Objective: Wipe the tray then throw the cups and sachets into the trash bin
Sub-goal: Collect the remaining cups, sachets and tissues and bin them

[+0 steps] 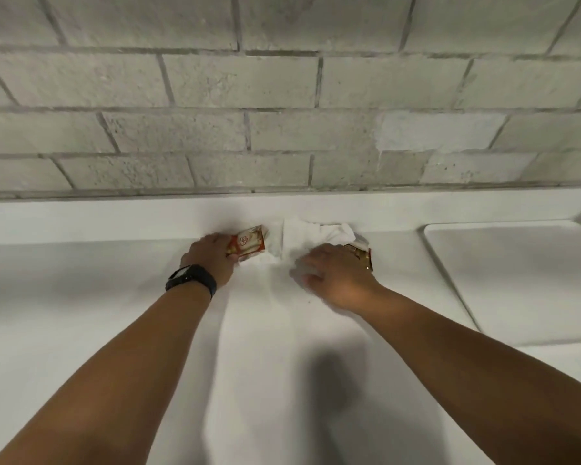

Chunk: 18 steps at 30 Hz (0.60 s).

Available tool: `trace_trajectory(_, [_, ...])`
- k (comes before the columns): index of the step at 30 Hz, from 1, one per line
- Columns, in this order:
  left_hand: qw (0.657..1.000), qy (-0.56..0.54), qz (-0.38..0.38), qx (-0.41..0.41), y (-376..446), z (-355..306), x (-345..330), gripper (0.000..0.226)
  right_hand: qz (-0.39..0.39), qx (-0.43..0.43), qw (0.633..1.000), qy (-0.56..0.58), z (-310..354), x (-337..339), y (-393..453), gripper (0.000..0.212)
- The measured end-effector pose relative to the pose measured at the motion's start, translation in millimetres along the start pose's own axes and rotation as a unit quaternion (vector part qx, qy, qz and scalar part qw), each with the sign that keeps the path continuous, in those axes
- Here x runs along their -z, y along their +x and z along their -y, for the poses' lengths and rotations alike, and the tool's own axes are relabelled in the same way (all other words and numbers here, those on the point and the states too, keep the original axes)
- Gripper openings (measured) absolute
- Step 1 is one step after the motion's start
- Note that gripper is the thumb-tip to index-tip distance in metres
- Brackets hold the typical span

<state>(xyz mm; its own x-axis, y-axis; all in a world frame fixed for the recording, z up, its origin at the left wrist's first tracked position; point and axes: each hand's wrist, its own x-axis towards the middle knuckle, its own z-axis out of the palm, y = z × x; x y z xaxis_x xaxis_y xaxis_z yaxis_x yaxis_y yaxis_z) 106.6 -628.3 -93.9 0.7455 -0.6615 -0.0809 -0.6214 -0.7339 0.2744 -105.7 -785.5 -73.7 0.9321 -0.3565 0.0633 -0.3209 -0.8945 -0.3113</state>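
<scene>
My left hand (212,256) grips a red and white sachet (250,245) on the white counter, near the back ledge. A crumpled white tissue (311,238) lies between my two hands. My right hand (336,273) lies over the tissue's right part with its fingers curled, and a second red and gold sachet (363,255) shows at its far side. Whether the fingers hold that sachet or only cover it is hidden. No cups, tray or trash bin are in view.
The white counter (282,347) runs wide in front of me, with a raised white ledge (114,216) at its back under a grey brick wall (282,95). A shallow white sink basin (517,280) sits at the right. A black watch is on my left wrist.
</scene>
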Motion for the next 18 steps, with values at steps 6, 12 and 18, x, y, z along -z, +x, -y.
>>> trace_trajectory(6, [0.999, 0.037, -0.017, -0.014, -5, 3, 0, 0.047, 0.073, -0.067, 0.991, -0.089, 32, -26, 41, 0.057])
trace_trajectory(12, [0.998, 0.06, -0.004, -0.008, -12, -5, 9, 0.042, -0.009, -0.034, 0.992, -0.122, 39, -32, 31, 0.038])
trace_trajectory(18, [0.998, 0.067, 0.009, -0.012, -22, -16, 13, 0.039, -0.001, -0.034, 0.991, -0.128, 36, -23, 10, 0.023])
